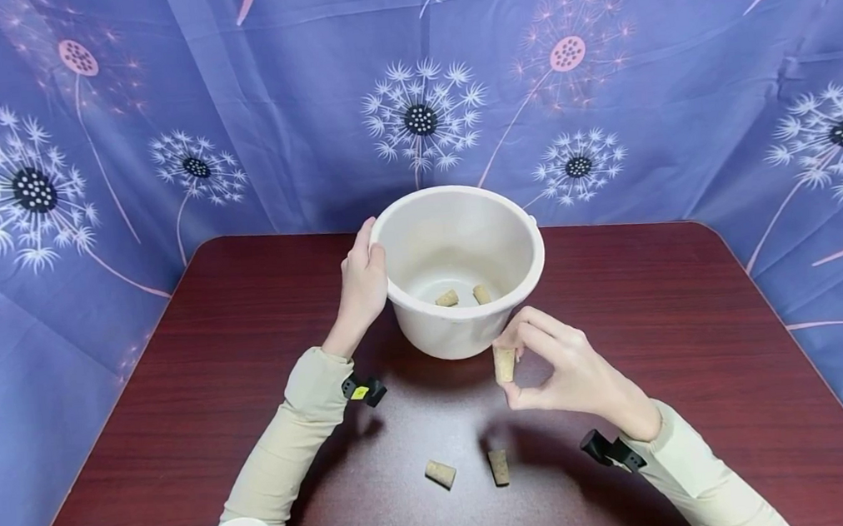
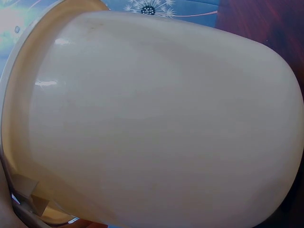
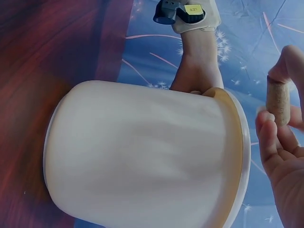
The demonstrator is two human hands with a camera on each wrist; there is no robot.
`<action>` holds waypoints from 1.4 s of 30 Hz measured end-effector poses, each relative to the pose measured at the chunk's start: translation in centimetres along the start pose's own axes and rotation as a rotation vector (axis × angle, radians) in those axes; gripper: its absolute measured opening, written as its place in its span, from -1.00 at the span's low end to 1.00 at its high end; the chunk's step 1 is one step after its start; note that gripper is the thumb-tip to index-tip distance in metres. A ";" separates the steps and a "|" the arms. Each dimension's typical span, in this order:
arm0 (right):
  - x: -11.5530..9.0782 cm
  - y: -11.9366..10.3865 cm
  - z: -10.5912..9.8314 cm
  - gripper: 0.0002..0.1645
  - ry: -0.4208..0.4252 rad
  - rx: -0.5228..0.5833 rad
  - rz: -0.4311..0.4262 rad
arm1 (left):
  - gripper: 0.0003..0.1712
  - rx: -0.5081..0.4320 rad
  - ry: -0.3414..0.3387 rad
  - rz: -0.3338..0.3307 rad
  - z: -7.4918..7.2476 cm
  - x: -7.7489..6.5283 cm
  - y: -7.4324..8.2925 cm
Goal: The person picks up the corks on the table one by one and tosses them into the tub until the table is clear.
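Note:
A white plastic bucket [image 1: 465, 330] stands toward the back of the table, its mouth facing up toward the head camera. My left hand [image 1: 364, 280] grips it by the rim on the left side; the left wrist view is mostly filled by the bucket's outer wall [image 2: 156, 118]. Inside the bucket lie two corks, one on the left [image 1: 447, 298] and one on the right [image 1: 481, 294]. Between thumb and fingertips my right hand [image 1: 569, 363] pinches another cork [image 1: 505, 365], just in front of the bucket's right side. The right wrist view shows this cork [image 3: 278, 102] beyond the rim.
Two more corks lie on the dark red table [image 1: 216, 414] near me, a left one [image 1: 440, 474] on its side and a right one [image 1: 499, 467]. Behind the table hangs a blue dandelion-print cloth [image 1: 287, 99]. Each wrist carries a small black camera.

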State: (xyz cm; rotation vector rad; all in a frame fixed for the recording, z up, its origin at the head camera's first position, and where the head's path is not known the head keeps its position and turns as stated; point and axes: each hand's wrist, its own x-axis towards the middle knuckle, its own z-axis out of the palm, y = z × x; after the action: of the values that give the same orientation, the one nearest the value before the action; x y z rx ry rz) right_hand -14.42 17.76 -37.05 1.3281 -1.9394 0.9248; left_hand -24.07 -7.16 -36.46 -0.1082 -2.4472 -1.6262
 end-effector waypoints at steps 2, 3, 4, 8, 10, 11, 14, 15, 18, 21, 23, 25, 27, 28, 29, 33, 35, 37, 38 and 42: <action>0.1 0.1 0.0 -0.74 0.028 0.003 -0.021 | -0.39 -0.002 0.000 -0.002 0.0 -0.1 0.0; 0.2 0.1 0.0 -0.75 0.036 0.003 -0.030 | -0.39 -0.002 -0.001 -0.002 0.0 -0.1 0.0; 0.2 0.1 0.0 -0.76 0.042 0.005 -0.037 | -0.39 -0.003 0.000 -0.002 0.0 -0.1 0.1; 0.3 0.1 0.0 -0.76 0.052 0.014 -0.053 | -0.38 -0.004 0.001 0.001 0.0 -0.1 0.1; 0.3 0.1 0.0 -0.76 0.052 0.014 -0.054 | -0.38 -0.004 0.003 0.002 0.0 -0.1 0.1; 0.3 0.1 0.0 -0.76 0.053 0.010 -0.054 | -0.38 -0.004 0.004 0.003 0.0 -0.1 0.1; 0.4 0.1 0.0 -0.77 0.059 -0.001 -0.053 | -0.38 -0.006 0.007 0.004 0.0 0.0 0.0; 0.4 0.1 0.0 -0.77 0.060 -0.005 -0.051 | -0.38 -0.006 0.008 0.004 0.0 0.0 0.0; 0.4 0.1 0.0 -0.77 0.067 -0.013 -0.048 | -0.38 -0.007 0.007 0.003 0.0 0.0 0.0; 0.4 0.1 0.0 -0.76 0.067 -0.022 -0.045 | -0.39 -0.006 0.005 0.003 0.0 -0.1 0.0; 0.4 0.1 -0.1 -0.76 0.066 -0.027 -0.043 | -0.39 -0.005 0.005 0.005 0.0 -0.1 0.0; 0.5 0.1 -0.1 -0.77 0.067 -0.031 -0.038 | -0.39 -0.006 0.006 0.006 0.0 -0.1 -0.1; 0.6 0.1 -0.1 -0.77 0.073 -0.034 -0.029 | -0.39 -0.006 0.006 0.008 0.0 -0.1 0.0; 0.6 0.1 -0.2 -0.76 0.079 -0.034 -0.025 | -0.39 -0.006 0.005 0.008 0.0 0.0 0.0; 0.7 0.1 -0.2 -0.77 0.086 -0.036 -0.019 | -0.39 -0.006 0.006 0.008 0.0 0.0 0.0; 1.0 0.1 -0.2 -0.77 0.133 -0.050 0.002 | -0.39 -0.006 0.008 0.003 0.0 0.0 -0.1; 1.2 0.1 -0.2 -0.76 0.159 -0.064 0.011 | -0.39 -0.007 0.008 0.002 0.0 0.0 0.0; 1.3 0.1 -0.2 -0.75 0.183 -0.076 0.022 | -0.39 -0.007 0.006 0.003 0.0 0.0 0.0; 1.4 0.1 -0.2 -0.75 0.194 -0.080 0.030 | -0.39 -0.006 0.007 0.004 0.0 0.0 0.0; 1.7 0.1 -0.2 -0.75 0.229 -0.118 0.067 | -0.39 -0.004 0.008 0.010 0.1 0.1 -0.1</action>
State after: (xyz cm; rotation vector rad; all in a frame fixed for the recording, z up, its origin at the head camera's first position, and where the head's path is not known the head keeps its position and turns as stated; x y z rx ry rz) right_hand -15.05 17.08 -35.62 1.0480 -1.8400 0.9348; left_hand -24.15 -7.14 -36.54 -0.1140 -2.4336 -1.6247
